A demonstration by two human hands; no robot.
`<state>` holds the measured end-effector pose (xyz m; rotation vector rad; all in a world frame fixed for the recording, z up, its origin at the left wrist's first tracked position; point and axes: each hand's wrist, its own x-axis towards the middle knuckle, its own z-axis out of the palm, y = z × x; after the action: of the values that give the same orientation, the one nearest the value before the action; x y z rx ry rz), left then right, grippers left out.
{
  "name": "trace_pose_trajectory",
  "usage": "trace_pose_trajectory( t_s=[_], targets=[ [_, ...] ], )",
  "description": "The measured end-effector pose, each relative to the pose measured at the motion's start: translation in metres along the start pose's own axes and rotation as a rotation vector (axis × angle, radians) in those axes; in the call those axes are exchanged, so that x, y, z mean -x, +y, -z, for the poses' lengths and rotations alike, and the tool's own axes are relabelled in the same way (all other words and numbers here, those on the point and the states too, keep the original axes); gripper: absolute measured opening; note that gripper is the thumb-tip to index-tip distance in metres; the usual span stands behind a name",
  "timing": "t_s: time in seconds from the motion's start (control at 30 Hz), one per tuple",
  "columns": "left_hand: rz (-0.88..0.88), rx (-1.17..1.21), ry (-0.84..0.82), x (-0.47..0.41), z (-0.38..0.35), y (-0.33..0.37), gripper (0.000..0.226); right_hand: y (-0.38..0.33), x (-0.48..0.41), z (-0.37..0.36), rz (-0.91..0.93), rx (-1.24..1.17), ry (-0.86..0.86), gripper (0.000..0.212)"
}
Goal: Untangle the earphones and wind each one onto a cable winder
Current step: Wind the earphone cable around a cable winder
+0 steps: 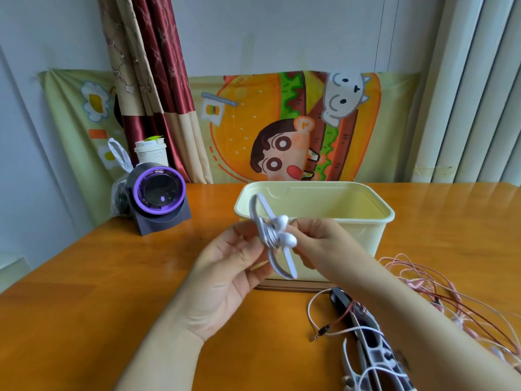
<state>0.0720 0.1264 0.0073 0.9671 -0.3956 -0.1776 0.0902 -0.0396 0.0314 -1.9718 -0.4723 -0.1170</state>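
Left hand (225,266) and right hand (315,238) pinch a lilac plastic cable winder (282,266) wound with white earphones (290,239) before the cream plastic tub (352,198); tangled pink and red earphones (451,292) at near right remain unwound

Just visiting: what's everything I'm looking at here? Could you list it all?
wound winder: one, pale lilac, held in front of the tub
white earphones: one pair, white, wound on it
tub: one, cream, mid-table
tangled earphones: count unclear, pink and red, table right
spare winders: at least two, black and pale, near right
device: one, dark with purple ring, back left
cup: one, white, behind the device
cloth: one, cartoon print, back wall
curtain: one, red and beige, back left
table: one, orange wood, underneath
left hand: one, grips the winder
right hand: one, pinches the earphones
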Motion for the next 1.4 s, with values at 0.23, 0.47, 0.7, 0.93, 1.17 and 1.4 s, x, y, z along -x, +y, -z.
trace_pose_trajectory(
  t_s=[0.23, 0.47, 0.7, 0.93, 1.17, 1.4],
  targets=[
    [-0.063, 0.155, 0.281, -0.005, 0.01, 0.003, 0.043, -0.006, 0.004, 0.001, 0.06, 0.241, -0.2, 0.029],
    [-0.023, 0.051, 0.388, -0.006, 0.007, -0.001, 0.031, -0.019, 0.009, 0.004, 0.135, 0.352, -0.131, 0.022],
    [-0.031, -0.231, 0.348, -0.005, 0.01, -0.004, 0.037, -0.032, 0.013, 0.016, 0.2, 0.324, -0.023, 0.027],
    [0.07, -0.614, 0.04, -0.002, 0.002, -0.012, 0.036, -0.029, 0.009, 0.028, 0.231, 0.302, 0.194, 0.028],
    [0.123, -0.653, -0.016, 0.002, -0.002, -0.009, 0.034, -0.02, 0.006, 0.022, 0.265, 0.274, 0.24, 0.032],
    [0.162, -0.642, 0.005, 0.003, -0.003, -0.008, 0.04, -0.024, 0.008, 0.016, 0.358, 0.224, 0.241, 0.039]
  ],
)
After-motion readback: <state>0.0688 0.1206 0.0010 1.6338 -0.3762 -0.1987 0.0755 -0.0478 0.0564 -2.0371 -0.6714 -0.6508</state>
